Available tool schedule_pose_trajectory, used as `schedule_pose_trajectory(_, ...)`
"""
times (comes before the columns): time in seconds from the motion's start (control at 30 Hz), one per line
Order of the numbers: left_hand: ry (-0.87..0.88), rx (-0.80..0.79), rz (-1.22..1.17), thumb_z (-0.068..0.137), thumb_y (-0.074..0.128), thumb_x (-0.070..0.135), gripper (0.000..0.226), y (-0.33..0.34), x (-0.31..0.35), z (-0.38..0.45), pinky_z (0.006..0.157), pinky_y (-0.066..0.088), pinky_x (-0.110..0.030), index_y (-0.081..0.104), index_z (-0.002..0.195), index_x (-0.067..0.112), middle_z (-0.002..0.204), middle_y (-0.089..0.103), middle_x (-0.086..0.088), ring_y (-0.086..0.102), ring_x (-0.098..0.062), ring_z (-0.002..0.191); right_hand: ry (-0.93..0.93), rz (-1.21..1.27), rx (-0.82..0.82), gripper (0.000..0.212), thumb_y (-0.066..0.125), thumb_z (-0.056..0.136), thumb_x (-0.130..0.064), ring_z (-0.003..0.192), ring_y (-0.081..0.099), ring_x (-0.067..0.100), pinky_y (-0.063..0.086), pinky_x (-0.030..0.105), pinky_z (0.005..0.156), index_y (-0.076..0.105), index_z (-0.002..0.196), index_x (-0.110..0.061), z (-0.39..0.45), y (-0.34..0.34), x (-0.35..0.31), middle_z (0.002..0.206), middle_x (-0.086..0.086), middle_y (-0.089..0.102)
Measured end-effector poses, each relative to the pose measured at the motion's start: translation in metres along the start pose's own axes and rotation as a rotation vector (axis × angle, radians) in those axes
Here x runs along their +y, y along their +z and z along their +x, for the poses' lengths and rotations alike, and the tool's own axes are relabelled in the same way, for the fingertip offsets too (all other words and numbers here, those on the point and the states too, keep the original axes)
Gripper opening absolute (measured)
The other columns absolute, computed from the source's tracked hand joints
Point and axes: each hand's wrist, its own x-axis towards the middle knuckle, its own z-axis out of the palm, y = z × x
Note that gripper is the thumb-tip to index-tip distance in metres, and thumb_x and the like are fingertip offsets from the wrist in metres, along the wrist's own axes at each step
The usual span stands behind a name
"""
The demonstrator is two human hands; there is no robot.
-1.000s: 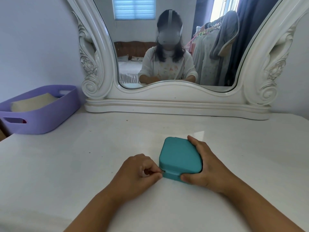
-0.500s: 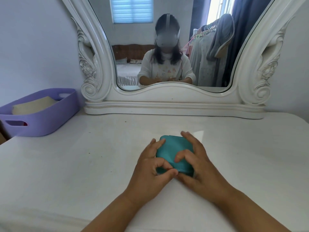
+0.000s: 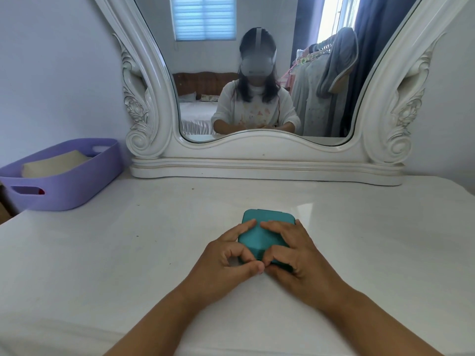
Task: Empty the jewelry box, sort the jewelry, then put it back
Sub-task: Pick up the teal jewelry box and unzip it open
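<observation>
A small teal jewelry box [image 3: 267, 227] lies closed on the white dressing table [image 3: 128, 253], a little right of centre. My left hand [image 3: 226, 263] rests against its near left corner, thumb and forefinger pinched together at the front edge, other fingers on the lid. My right hand [image 3: 293, 255] covers the near right part of the box, fingers spread over the lid and thumb at the front edge. The two thumbs meet at the box's front. No jewelry is visible; the inside of the box is hidden.
A purple plastic basket [image 3: 77, 186] with a cream pouch inside stands at the back left. A large white ornate mirror [image 3: 267, 160] runs along the back of the table, reflecting a seated person and a clothes rack.
The box has been turned from a slanted to a squarer position. Both hands have closed in on its front edge, the left moving right from the side, and the right fingers now lie over the lid.
</observation>
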Motion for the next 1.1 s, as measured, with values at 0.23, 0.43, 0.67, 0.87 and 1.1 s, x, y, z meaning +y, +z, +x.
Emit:
schedule_pose_trajectory(0.23,0.112,0.019,0.268,0.075,0.057,0.038,0.031,-0.006,-0.006,0.009,0.094,0.036,-0.008,0.048,0.104,0.042,0.124,0.052,0.032,0.049,0.009,0.116,-0.067,0.036,-0.093,0.008,0.052,0.086,-0.028,0.126,0.037,0.003,0.029,0.036,0.107,0.058,0.081,-0.03,0.002,-0.013,0.004,0.137,-0.01,0.04)
schedule_pose_trajectory(0.43,0.157,0.019,0.33,0.071,0.048,0.046,0.034,-0.004,-0.009,0.013,0.111,0.02,-0.025,0.044,0.104,0.04,0.119,0.048,0.036,0.04,0.009,0.12,-0.011,-0.061,-0.089,0.008,0.054,0.084,-0.028,0.104,0.046,-0.001,0.036,0.009,0.084,0.061,0.082,-0.032,-0.018,-0.045,0.017,0.113,-0.016,0.046)
schedule_pose_trajectory(0.67,-0.02,-0.123,0.204,0.056,0.077,0.038,0.053,0.001,0.0,0.036,0.099,0.033,-0.019,0.044,0.097,0.04,0.131,0.026,0.026,0.032,0.0,0.124,0.137,0.119,-0.13,0.018,0.05,0.074,-0.009,0.051,0.041,0.006,0.032,0.014,0.051,0.054,0.076,-0.026,-0.022,-0.039,0.011,0.059,-0.012,0.05)
schedule_pose_trajectory(0.87,-0.147,-0.195,-0.045,0.048,0.084,0.027,0.074,-0.003,-0.005,0.044,0.086,0.05,-0.023,0.043,0.106,0.046,0.123,0.046,0.017,0.051,-0.007,0.109,0.237,0.216,-0.116,0.008,0.054,0.072,-0.017,0.053,0.046,0.004,0.04,0.022,0.054,0.055,0.072,-0.024,-0.022,-0.04,0.006,0.061,-0.011,0.055)
schedule_pose_trajectory(1.1,-0.122,-0.246,-0.031,0.044,0.084,0.029,0.077,-0.014,-0.006,0.039,0.089,0.049,-0.024,0.049,0.111,0.044,0.122,0.048,0.017,0.051,-0.005,0.112,0.414,0.182,-0.087,0.026,0.053,0.084,-0.005,0.06,0.044,0.009,0.036,0.015,0.056,0.046,0.075,-0.028,-0.02,-0.041,0.012,0.065,-0.008,0.054)
